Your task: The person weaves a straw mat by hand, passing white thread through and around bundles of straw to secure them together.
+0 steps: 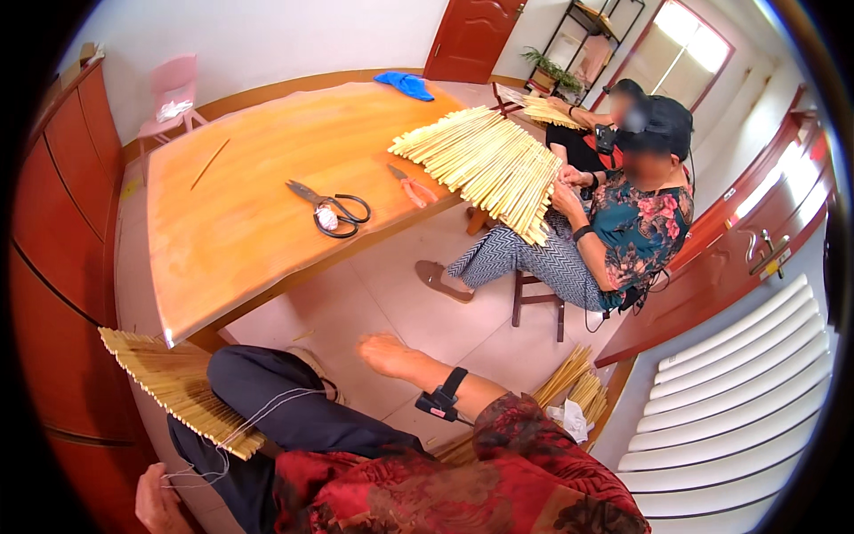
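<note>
A mat of thin yellow sticks (178, 378), joined in a fanned row, leans across my lap at the lower left, beside my dark-trousered leg. Pale string (267, 411) runs from its lower edge over my thigh, with loose strands trailing toward my left hand (158, 500). That hand is closed on the string at the lower left edge, its fingers partly hidden. My right hand (389, 354) is held out above the floor past my knee, apart from the mat. Its fingers look loosely extended, with nothing visible in them; a black band (442, 393) circles the wrist.
An orange-topped table (258, 214) ahead bears black-handled scissors (329, 209), orange-handled pliers (412, 185), a thin stick (210, 164) and blue cloth (405, 85). A seated co-worker holds another stick mat (489, 165). Bundled sticks (583, 392) lie right, near a white radiator (729, 400).
</note>
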The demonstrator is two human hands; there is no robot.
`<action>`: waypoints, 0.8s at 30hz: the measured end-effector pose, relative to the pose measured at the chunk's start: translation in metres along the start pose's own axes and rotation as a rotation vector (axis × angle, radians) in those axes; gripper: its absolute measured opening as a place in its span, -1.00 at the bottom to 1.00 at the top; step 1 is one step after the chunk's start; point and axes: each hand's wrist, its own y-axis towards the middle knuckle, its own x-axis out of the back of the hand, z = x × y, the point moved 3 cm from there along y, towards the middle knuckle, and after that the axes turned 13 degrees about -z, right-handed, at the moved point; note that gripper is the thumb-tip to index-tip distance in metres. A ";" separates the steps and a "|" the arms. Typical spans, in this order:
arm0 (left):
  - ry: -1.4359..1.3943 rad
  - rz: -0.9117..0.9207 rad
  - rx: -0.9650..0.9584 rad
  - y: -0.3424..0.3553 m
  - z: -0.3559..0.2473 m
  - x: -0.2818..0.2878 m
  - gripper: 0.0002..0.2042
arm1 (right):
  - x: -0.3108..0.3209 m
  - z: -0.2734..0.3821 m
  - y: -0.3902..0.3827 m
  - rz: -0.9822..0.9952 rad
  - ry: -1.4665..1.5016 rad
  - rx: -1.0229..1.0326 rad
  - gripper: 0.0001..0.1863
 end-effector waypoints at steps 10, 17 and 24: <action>-0.179 0.319 -0.018 0.030 -0.045 -0.066 -0.84 | 0.156 0.166 0.005 -0.030 1.590 0.251 -0.31; -0.143 0.408 0.000 0.044 -0.055 -0.077 -0.87 | 0.146 0.157 0.009 0.339 1.554 0.049 -0.66; -0.362 0.551 0.306 0.036 -0.049 -0.101 -0.84 | 0.139 0.126 0.006 -0.081 1.643 0.138 -0.83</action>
